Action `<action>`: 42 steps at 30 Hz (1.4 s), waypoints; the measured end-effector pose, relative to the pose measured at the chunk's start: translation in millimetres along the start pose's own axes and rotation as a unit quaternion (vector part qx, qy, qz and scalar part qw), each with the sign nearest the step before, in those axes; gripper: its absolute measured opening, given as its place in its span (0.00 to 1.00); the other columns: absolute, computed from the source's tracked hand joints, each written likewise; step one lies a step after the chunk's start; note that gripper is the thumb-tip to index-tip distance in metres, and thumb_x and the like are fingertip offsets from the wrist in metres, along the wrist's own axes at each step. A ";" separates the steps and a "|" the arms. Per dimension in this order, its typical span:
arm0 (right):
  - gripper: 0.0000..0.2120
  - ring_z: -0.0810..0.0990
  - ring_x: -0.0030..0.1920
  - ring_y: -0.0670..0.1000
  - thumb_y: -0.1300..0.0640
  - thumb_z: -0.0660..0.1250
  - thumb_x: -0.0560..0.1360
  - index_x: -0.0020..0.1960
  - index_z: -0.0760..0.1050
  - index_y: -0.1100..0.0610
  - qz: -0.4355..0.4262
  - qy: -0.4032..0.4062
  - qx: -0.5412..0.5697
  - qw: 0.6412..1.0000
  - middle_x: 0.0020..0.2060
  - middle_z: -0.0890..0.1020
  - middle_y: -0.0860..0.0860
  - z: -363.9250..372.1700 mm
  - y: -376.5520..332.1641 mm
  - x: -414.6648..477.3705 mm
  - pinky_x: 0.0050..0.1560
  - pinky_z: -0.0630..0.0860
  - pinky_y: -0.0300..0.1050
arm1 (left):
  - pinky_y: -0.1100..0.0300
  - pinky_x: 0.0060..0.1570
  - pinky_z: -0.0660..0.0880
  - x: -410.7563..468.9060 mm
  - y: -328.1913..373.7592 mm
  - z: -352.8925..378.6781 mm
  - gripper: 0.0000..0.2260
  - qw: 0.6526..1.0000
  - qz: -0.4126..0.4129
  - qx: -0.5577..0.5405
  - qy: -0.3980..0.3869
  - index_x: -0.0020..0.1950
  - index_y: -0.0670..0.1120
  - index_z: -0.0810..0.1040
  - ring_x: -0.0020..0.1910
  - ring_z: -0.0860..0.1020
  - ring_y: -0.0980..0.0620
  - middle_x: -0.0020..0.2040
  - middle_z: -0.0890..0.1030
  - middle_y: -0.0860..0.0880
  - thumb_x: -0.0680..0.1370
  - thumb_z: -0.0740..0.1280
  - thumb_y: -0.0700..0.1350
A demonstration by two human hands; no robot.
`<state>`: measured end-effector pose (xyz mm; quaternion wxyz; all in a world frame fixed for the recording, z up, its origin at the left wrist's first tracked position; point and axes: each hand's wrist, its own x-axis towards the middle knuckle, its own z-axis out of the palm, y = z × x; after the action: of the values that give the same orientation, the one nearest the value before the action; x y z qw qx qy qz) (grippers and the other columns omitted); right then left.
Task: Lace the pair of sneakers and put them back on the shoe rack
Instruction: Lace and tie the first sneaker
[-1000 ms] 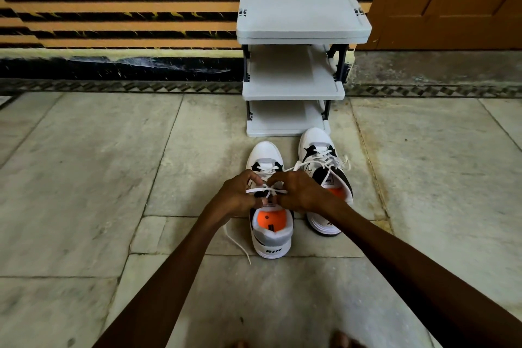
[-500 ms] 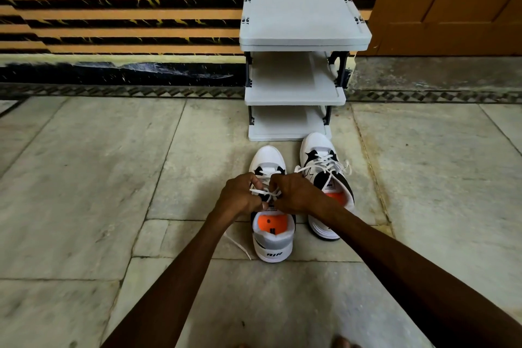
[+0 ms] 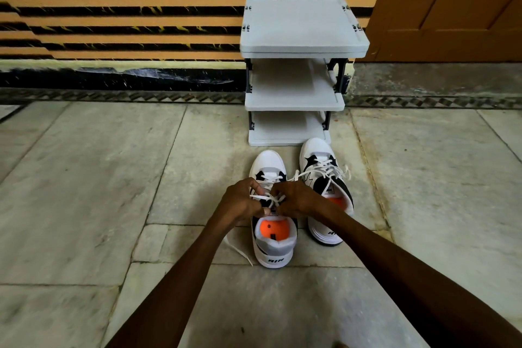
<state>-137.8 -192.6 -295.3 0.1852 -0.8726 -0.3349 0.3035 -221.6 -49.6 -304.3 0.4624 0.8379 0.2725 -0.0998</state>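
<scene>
Between left hand (image 3: 242, 201) and right hand (image 3: 297, 198), lace (image 3: 270, 200) over near sneaker (image 3: 273, 253).

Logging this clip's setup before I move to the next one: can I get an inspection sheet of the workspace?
Surface: stone-tile floor.
Job's things: near sneaker is being tied, with one lace end trailing on the floor; far sneaker is laced and stands beside it; grey shoe rack has no shoes on its visible shelves.
Clutter: nothing seen.
Grippers: left hand and right hand both pinch the white lace above the near sneaker's tongue.
Cables: nothing seen.
Surroundings: striped wall, wooden door.
</scene>
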 end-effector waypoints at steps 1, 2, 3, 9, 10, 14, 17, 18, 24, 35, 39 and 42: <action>0.17 0.78 0.60 0.58 0.63 0.68 0.71 0.59 0.77 0.62 -0.001 0.006 0.001 1.000 0.59 0.80 0.60 1.2 -0.7 1.8 0.56 0.74 0.47 | 0.55 0.44 0.79 0.6 0.0 0.0 0.16 1.000 -0.001 -0.001 0.002 0.46 0.48 0.79 0.40 0.78 0.54 0.43 0.80 0.52 0.62 0.79 0.40; 0.16 0.78 0.59 0.59 0.63 0.69 0.70 0.58 0.77 0.62 -0.001 0.011 -0.001 1.000 0.59 0.80 0.60 2.7 -2.1 4.1 0.55 0.74 0.47 | 0.55 0.44 0.79 1.1 -0.7 -0.6 0.16 1.000 -0.001 -0.003 0.002 0.46 0.48 0.79 0.40 0.77 0.54 0.43 0.80 0.52 0.62 0.79 0.40; 0.16 0.78 0.59 0.59 0.62 0.69 0.70 0.58 0.78 0.62 0.002 0.015 -0.006 1.000 0.58 0.80 0.60 3.7 -2.7 5.3 0.55 0.74 0.47 | 0.55 0.44 0.78 1.2 -0.7 -0.7 0.16 1.000 0.000 -0.003 0.001 0.45 0.48 0.78 0.39 0.77 0.54 0.42 0.80 0.52 0.62 0.79 0.40; 0.17 0.79 0.57 0.59 0.60 0.74 0.68 0.56 0.80 0.61 -0.015 0.040 0.003 0.999 0.55 0.82 0.59 7.7 3.0 10.8 0.52 0.72 0.43 | 0.60 0.38 0.74 3.8 -4.6 0.6 0.16 1.000 -0.010 -0.008 -0.002 0.44 0.50 0.77 0.38 0.77 0.54 0.43 0.81 0.51 0.62 0.79 0.41; 0.17 0.80 0.56 0.58 0.61 0.75 0.67 0.55 0.80 0.61 -0.023 0.045 0.016 0.999 0.54 0.83 0.59 7.1 4.2 10.3 0.53 0.73 0.43 | 0.60 0.38 0.74 4.4 -6.0 0.5 0.16 1.000 -0.009 -0.009 -0.001 0.44 0.50 0.77 0.38 0.77 0.55 0.43 0.81 0.51 0.62 0.79 0.42; 0.17 0.85 0.48 0.54 0.63 0.78 0.63 0.51 0.83 0.60 -0.056 0.079 0.074 0.993 0.47 0.86 0.57 6.1 8.3 3.7 0.53 0.80 0.49 | 0.63 0.35 0.73 4.3 -10.3 -0.5 0.17 1.000 0.003 -0.010 -0.002 0.47 0.48 0.77 0.38 0.77 0.57 0.42 0.81 0.53 0.63 0.79 0.44; 0.15 0.86 0.44 0.51 0.65 0.80 0.61 0.46 0.84 0.59 -0.047 0.136 0.131 0.981 0.44 0.87 0.56 7.6 12.6 -1.7 0.50 0.82 0.48 | 0.70 0.31 0.70 2.6 -8.3 0.1 0.16 1.000 0.025 -0.009 -0.002 0.46 0.48 0.78 0.37 0.76 0.61 0.41 0.80 0.59 0.64 0.79 0.42; 0.14 0.86 0.42 0.50 0.63 0.80 0.61 0.45 0.84 0.58 -0.047 0.150 0.132 0.979 0.44 0.87 0.55 7.4 13.8 -3.0 0.49 0.82 0.47 | 0.71 0.31 0.70 2.5 -7.7 0.4 0.15 0.999 0.030 -0.010 -0.003 0.46 0.48 0.78 0.37 0.77 0.61 0.41 0.80 0.59 0.64 0.79 0.42; 0.14 0.83 0.41 0.48 0.59 0.79 0.64 0.49 0.84 0.55 -0.040 0.145 0.108 0.983 0.45 0.87 0.54 6.9 13.3 -7.1 0.41 0.73 0.31 | 0.63 0.41 0.76 2.3 -9.0 -1.2 0.15 0.999 0.037 -0.033 -0.016 0.47 0.47 0.80 0.44 0.81 0.53 0.44 0.83 0.54 0.63 0.79 0.40; 0.08 0.76 0.33 0.41 0.54 0.71 0.74 0.42 0.85 0.58 0.030 0.132 0.196 0.971 0.34 0.83 0.50 9.1 3.9 7.7 0.35 0.69 0.29 | 0.65 0.36 0.72 2.4 -10.2 2.2 0.18 0.999 0.009 -0.037 0.002 0.48 0.46 0.79 0.42 0.80 0.55 0.45 0.83 0.51 0.62 0.80 0.42; 0.11 0.81 0.39 0.49 0.55 0.73 0.70 0.44 0.85 0.62 0.081 0.132 0.165 0.974 0.42 0.87 0.59 7.7 0.5 19.6 0.41 0.77 0.46 | 0.64 0.38 0.74 4.3 -9.5 2.7 0.18 0.999 -0.004 -0.041 0.007 0.48 0.46 0.79 0.43 0.81 0.53 0.46 0.84 0.49 0.61 0.80 0.41; 0.21 0.84 0.47 0.56 0.49 0.76 0.66 0.48 0.83 0.66 0.120 0.144 0.126 0.974 0.45 0.85 0.61 5.1 -4.6 25.4 0.47 0.79 0.48 | 0.66 0.35 0.73 4.0 -9.0 3.8 0.18 0.999 -0.005 -0.045 0.007 0.47 0.45 0.80 0.40 0.80 0.55 0.46 0.85 0.49 0.61 0.80 0.40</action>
<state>-128.2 -171.0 -306.9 0.3019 -0.9107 -0.1569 0.2343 -222.9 -47.4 -314.5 0.4970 0.8156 0.2841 -0.0839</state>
